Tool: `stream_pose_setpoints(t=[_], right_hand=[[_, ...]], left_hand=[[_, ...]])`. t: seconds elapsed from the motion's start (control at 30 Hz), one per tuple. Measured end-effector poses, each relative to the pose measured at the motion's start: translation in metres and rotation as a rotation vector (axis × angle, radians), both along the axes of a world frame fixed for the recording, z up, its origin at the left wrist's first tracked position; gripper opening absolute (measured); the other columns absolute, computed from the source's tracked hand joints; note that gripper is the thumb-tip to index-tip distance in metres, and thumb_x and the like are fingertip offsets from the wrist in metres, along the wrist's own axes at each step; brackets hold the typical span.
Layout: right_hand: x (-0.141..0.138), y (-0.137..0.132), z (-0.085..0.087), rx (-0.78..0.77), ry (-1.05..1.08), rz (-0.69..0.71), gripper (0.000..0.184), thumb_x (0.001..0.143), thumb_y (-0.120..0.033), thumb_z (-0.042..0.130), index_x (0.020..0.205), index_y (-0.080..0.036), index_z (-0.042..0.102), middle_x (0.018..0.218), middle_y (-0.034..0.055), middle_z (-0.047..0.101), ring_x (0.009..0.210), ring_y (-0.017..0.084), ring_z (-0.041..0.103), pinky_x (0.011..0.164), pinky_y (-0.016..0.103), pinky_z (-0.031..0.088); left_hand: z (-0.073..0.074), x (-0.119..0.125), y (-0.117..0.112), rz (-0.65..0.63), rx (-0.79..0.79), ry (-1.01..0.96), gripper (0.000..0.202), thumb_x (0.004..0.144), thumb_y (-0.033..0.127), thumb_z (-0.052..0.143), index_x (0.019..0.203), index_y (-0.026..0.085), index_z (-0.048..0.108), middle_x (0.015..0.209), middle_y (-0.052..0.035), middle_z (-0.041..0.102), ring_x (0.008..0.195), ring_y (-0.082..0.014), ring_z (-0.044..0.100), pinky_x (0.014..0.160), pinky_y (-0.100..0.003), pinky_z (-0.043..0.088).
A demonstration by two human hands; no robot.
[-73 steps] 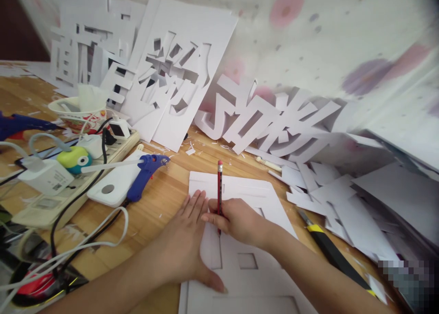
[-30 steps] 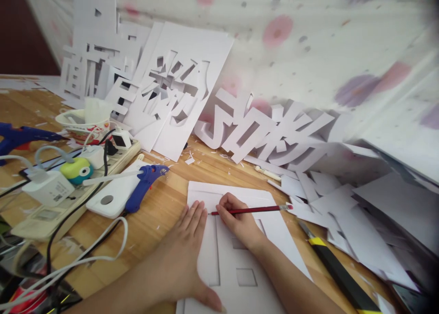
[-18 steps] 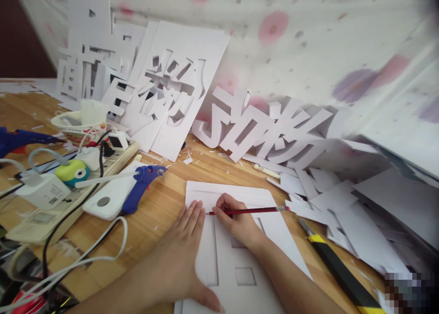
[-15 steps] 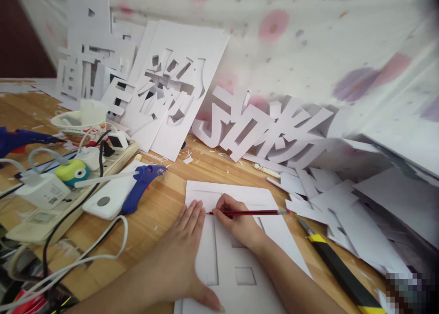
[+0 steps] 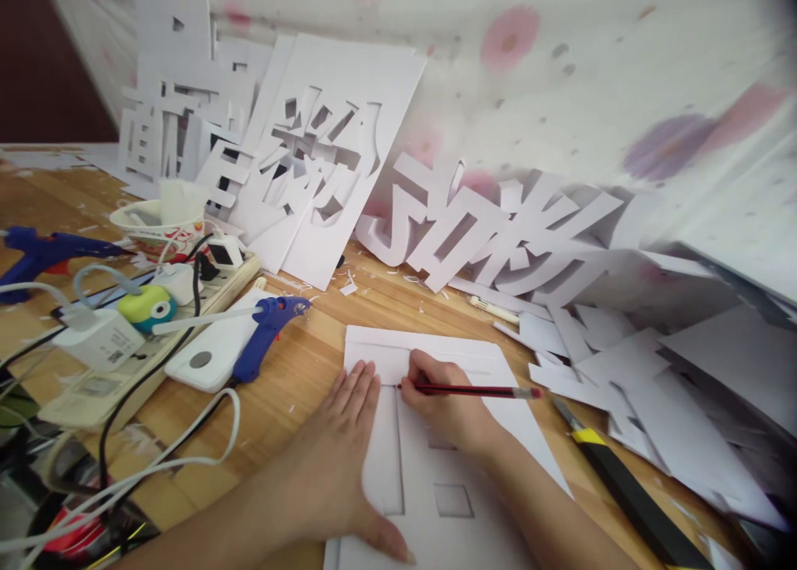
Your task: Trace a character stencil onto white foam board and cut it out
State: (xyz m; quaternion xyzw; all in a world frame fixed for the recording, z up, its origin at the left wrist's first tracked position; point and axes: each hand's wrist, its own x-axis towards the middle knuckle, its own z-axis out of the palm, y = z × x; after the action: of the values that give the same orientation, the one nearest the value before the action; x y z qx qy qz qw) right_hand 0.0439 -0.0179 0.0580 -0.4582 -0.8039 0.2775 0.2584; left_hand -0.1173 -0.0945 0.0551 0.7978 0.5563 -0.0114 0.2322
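A red and black pencil (image 5: 476,390) is pinched in my right hand (image 5: 449,400), its tip on the white board near the top end of a long cut slot. My left hand (image 5: 349,437) lies flat with fingers stretched out, pressing the left side of the white board (image 5: 523,425). Cut-out openings show in the board: the long slot beside my left fingers and a small square (image 5: 454,500) lower down. Another opening is partly hidden under my right hand.
A utility knife (image 5: 635,491) lies right of the board beside stacked white offcuts (image 5: 678,421). A blue glue gun (image 5: 265,338) rests at left by a power strip (image 5: 93,392) with looping cables. Cut-out white letters (image 5: 461,230) stand behind, beside a stencil sheet (image 5: 349,64).
My right hand has moved the pencil tip slightly right, away from my left fingertips. My left hand stays flat on the board. The whole view has shifted a little.
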Motion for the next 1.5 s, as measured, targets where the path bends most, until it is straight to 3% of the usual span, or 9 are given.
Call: stream_pose_setpoints(t=[0.33, 0.53, 0.67, 0.8, 0.9, 1.03, 1.2, 1.33, 1.5], right_hand=[[0.002, 0.003, -0.009, -0.111, 0.155, -0.044, 0.018, 0.067, -0.022, 0.05, 0.057, -0.022, 0.035, 0.049, -0.007, 0.039, 0.047, 0.009, 0.033, 0.045, 0.022, 0.025], [0.008, 0.012, -0.013, -0.31, 0.354, -0.032, 0.024, 0.077, -0.041, 0.047, 0.064, -0.023, 0.037, 0.044, -0.0079, 0.04, 0.037, 0.008, 0.032, 0.039, 0.022, 0.026], [0.012, 0.01, -0.004, -0.39, 0.376, 0.059, 0.028, 0.071, -0.046, 0.059, 0.068, -0.02, 0.05, 0.051, -0.0053, 0.045, 0.044, 0.009, 0.039, 0.044, 0.022, 0.031], [0.012, -0.001, 0.004, -0.22, 0.223, 0.091, 0.029, 0.083, -0.045, 0.048, 0.07, -0.019, 0.055, 0.055, -0.0033, 0.046, 0.052, 0.011, 0.041, 0.05, 0.023, 0.033], [0.008, -0.009, 0.005, -0.016, 0.071, 0.046, 0.032, 0.089, -0.04, 0.037, 0.065, -0.02, 0.046, 0.055, -0.0036, 0.044, 0.052, 0.011, 0.04, 0.051, 0.023, 0.032], [0.002, -0.013, 0.003, 0.119, -0.075, 0.047, 0.033, 0.09, -0.038, 0.034, 0.061, -0.022, 0.031, 0.053, -0.0047, 0.039, 0.049, 0.01, 0.035, 0.048, 0.023, 0.028], [-0.005, -0.014, 0.002, 0.29, -0.227, 0.045, 0.03, 0.089, -0.033, 0.033, 0.062, -0.023, 0.025, 0.052, -0.004, 0.038, 0.045, 0.011, 0.032, 0.047, 0.024, 0.024], [-0.01, -0.016, 0.005, 0.316, -0.291, 0.042, 0.028, 0.087, -0.03, 0.034, 0.061, -0.023, 0.027, 0.052, -0.0023, 0.041, 0.045, 0.011, 0.033, 0.048, 0.026, 0.02], [-0.015, -0.016, 0.003, 0.205, -0.149, 0.03, 0.027, 0.083, -0.031, 0.042, 0.059, -0.022, 0.032, 0.051, -0.003, 0.038, 0.045, 0.011, 0.03, 0.048, 0.027, 0.019]], left_hand=[[-0.002, -0.001, 0.0, -0.003, 0.013, -0.016, 0.14, 0.04, 0.088, 0.046, 0.138, 0.0, -0.001, 0.142, -0.0172, -0.018, 0.13, -0.0325, -0.017, 0.109, -0.046, -0.001], [-0.004, 0.0, 0.001, -0.003, 0.034, -0.001, 0.137, 0.042, 0.087, 0.045, 0.139, 0.001, 0.0, 0.142, -0.0164, -0.018, 0.129, -0.0326, -0.017, 0.109, -0.046, -0.001], [-0.004, -0.001, 0.002, 0.002, 0.016, 0.002, 0.135, 0.044, 0.086, 0.045, 0.139, 0.001, 0.0, 0.142, -0.0157, -0.019, 0.129, -0.0326, -0.018, 0.109, -0.047, -0.001], [-0.008, -0.003, 0.0, -0.002, 0.05, -0.051, 0.131, 0.048, 0.084, 0.044, 0.139, 0.002, -0.003, 0.141, -0.0152, -0.021, 0.129, -0.0314, -0.018, 0.109, -0.046, -0.001], [-0.012, -0.004, -0.002, -0.011, 0.088, -0.101, 0.13, 0.049, 0.084, 0.043, 0.139, 0.003, -0.002, 0.142, -0.0152, -0.02, 0.13, -0.0305, -0.018, 0.109, -0.046, -0.002], [-0.017, -0.005, -0.003, -0.016, 0.137, -0.118, 0.132, 0.046, 0.087, 0.041, 0.139, 0.002, 0.0, 0.142, -0.0158, -0.018, 0.131, -0.0312, -0.018, 0.109, -0.046, -0.003], [-0.019, -0.004, -0.002, -0.022, 0.158, -0.119, 0.137, 0.042, 0.091, 0.037, 0.139, 0.001, 0.003, 0.143, -0.0173, -0.015, 0.131, -0.032, -0.017, 0.109, -0.046, -0.003], [-0.018, -0.003, -0.003, -0.026, 0.175, -0.12, 0.131, 0.048, 0.087, 0.038, 0.139, -0.001, 0.004, 0.143, -0.018, -0.014, 0.131, -0.0311, -0.016, 0.109, -0.045, -0.002], [-0.018, -0.004, -0.003, -0.035, 0.161, -0.127, 0.131, 0.049, 0.086, 0.041, 0.139, -0.001, 0.003, 0.144, -0.0182, -0.012, 0.132, -0.0317, -0.015, 0.109, -0.046, -0.002]])
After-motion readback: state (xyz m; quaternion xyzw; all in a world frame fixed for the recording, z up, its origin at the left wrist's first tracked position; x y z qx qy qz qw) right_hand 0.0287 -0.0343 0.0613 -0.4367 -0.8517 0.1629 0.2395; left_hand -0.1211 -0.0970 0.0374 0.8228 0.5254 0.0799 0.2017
